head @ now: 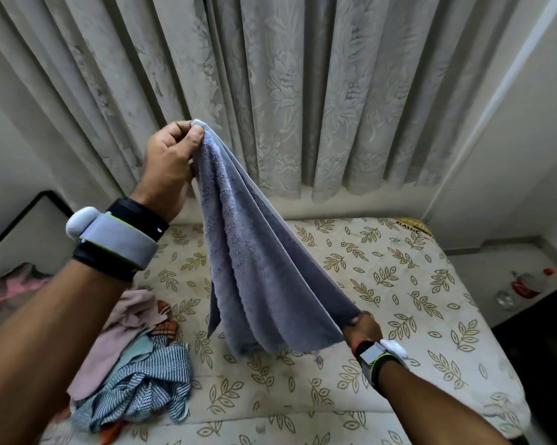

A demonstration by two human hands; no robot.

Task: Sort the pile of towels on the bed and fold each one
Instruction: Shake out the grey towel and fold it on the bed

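A grey-blue towel (248, 268) hangs in the air above the bed, stretched on a slant between my hands. My left hand (169, 165) is raised high and pinches its top corner between thumb and fingers. My right hand (362, 326) is low on the right and grips another corner, so the cloth droops in folds between them. A pile of other towels and cloths (136, 374), pink, striped blue-white and orange, lies crumpled on the bed's left side, under my left forearm.
The bed (399, 284) has a cream cover with a leaf print. Patterned curtains (303, 91) hang behind it. A dark-edged board (30, 226) and pink cloth lie at the left. Bottles (527, 284) stand on the floor at the right.
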